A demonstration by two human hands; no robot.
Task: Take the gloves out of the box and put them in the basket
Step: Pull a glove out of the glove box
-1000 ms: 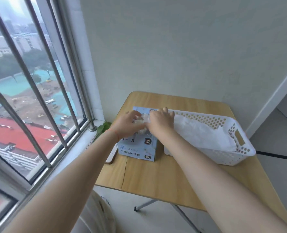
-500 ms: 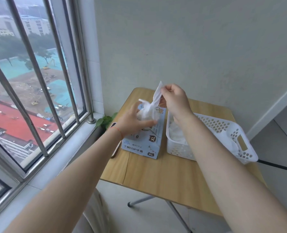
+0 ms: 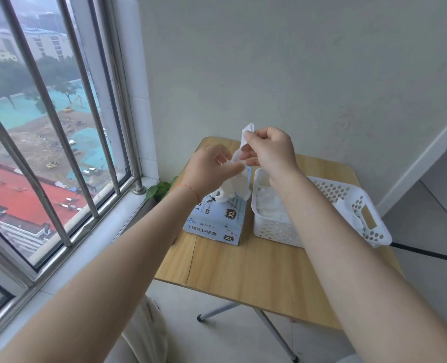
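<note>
The fingers (image 3: 252, 138) of the right hand (image 3: 272, 150) are curled and pinch the upper end of a white glove (image 3: 239, 163), whose tip pokes up above the thumb. Just left of them, the fingers (image 3: 234, 167) of the left hand (image 3: 210, 166) are loosely bent around the same glove a little lower down; whether they truly grip it or only touch it I cannot tell. From between the two hands the glove hangs down in a crumpled fold to the opening of the pale blue box (image 3: 217, 221), which stands directly below the left fingers, and more white material bunches at that opening. Below and to the right of the right fingers, just beside the box with a narrow strip of wood between them, sits the white perforated basket (image 3: 368, 221), already holding a heap of white gloves (image 3: 269, 203); its top is open and its near left corner lies under the right wrist. Both stand on the wooden tabletop (image 3: 256, 268), whose near half is bare wood out to the front edge, while its far edge meets the pale wall (image 3: 295, 61). Left of the left fingers, past the tabletop's edge, some green leaves (image 3: 159, 189) show at the sill of the barred window (image 3: 60, 127). Beneath the tabletop a metal leg (image 3: 274, 334) crosses the tiled floor (image 3: 217, 336), and open floor lies off to the right of the basket.
</note>
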